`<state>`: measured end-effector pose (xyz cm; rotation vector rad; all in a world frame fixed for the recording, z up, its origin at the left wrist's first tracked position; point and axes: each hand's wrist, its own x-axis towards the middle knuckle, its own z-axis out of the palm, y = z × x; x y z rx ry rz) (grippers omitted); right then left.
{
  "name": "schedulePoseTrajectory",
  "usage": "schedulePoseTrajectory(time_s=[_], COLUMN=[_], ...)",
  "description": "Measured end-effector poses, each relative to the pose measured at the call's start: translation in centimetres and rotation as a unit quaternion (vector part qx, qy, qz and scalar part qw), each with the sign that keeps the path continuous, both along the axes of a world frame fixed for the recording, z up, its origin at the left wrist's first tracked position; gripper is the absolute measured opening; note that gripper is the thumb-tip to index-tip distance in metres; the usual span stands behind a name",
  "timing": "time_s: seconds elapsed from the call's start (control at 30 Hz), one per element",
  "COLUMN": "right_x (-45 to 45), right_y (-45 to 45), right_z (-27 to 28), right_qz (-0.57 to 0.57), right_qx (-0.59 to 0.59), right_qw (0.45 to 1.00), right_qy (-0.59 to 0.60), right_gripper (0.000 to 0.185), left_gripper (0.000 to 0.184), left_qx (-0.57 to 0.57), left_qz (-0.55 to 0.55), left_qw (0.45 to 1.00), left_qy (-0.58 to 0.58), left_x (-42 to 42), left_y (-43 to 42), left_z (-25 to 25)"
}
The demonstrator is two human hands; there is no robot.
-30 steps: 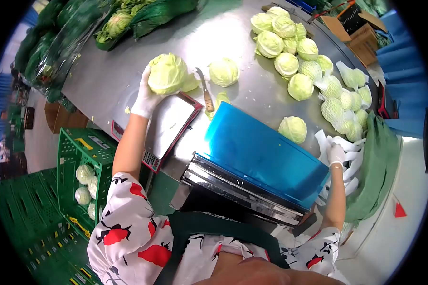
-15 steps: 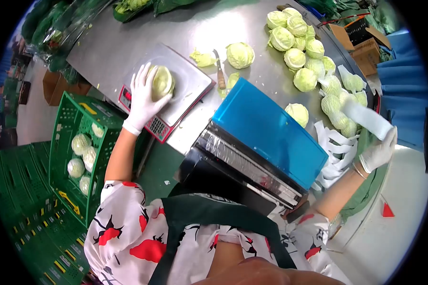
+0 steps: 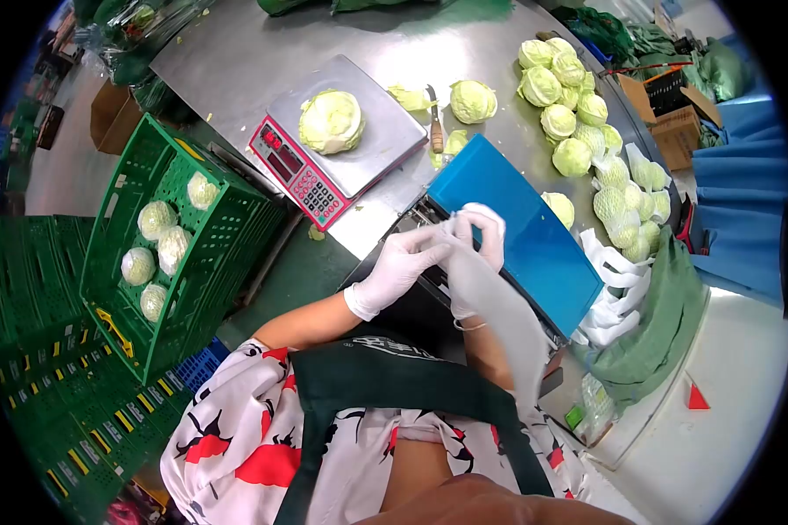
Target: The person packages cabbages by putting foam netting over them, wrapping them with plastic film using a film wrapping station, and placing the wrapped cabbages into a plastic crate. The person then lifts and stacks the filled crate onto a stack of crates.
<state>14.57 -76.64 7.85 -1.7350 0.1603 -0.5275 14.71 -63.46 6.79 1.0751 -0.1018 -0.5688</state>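
Observation:
My gloved left hand [image 3: 400,270] pinches the end of a white foam net sleeve [image 3: 510,328]. Closed on the same end is my gloved right hand [image 3: 479,245], and the sleeve hangs down over my right forearm. Both hands are in front of the blue-topped wrapping machine [image 3: 521,236]. A cabbage [image 3: 331,122] rests on the plate of the red scale [image 3: 307,179], whose display is lit. Behind the machine lie a wooden-handled knife [image 3: 436,131], another cabbage [image 3: 474,101] and loose leaves [image 3: 411,97].
A green crate [image 3: 123,219] with several wrapped cabbages stands at the left. Piled cabbages [image 3: 558,121] and netted ones [image 3: 617,203] line the table's right side. White sleeves [image 3: 608,293] lie beside a green bag [image 3: 655,337]. A cardboard box [image 3: 677,136] is at the far right.
My left hand has let go of the cabbage, which stays on the scale. My right hand has brought a white sleeve from the right to the middle, where both hands now meet on it.

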Motion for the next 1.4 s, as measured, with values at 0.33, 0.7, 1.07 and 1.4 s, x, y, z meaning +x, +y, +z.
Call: schedulePoseTrajectory(time_s=[0.33, 0.7, 1.07, 1.4], right_x=[-3.7, 6.0, 24.9, 25.1], right_y=[-2.7, -3.1, 5.9, 9.0], right_z=[1.3, 1.3, -6.8, -8.1], right_qz=[0.401, 0.340, 0.205, 0.335], right_qx=[0.233, 0.578, -0.132, -0.262], right_qw=[0.851, 0.723, 0.948, 0.894], right_qy=[0.246, 0.166, 0.203, 0.141], right_gripper=[0.033, 0.040, 0.033, 0.037], left_gripper=[0.022, 0.041, 0.036, 0.048], left_qx=[-0.237, -0.050, 0.222, -0.299], left_qz=[0.042, 0.120, 0.470, 0.228], left_qw=[0.954, 0.991, 0.849, 0.919], left_qy=[0.178, 0.003, -0.093, 0.115], left_x=[0.0, -0.3, 13.6, 17.7], left_y=[6.1, 9.8, 16.2, 15.0], left_z=[1.2, 1.9, -8.7, -10.7])
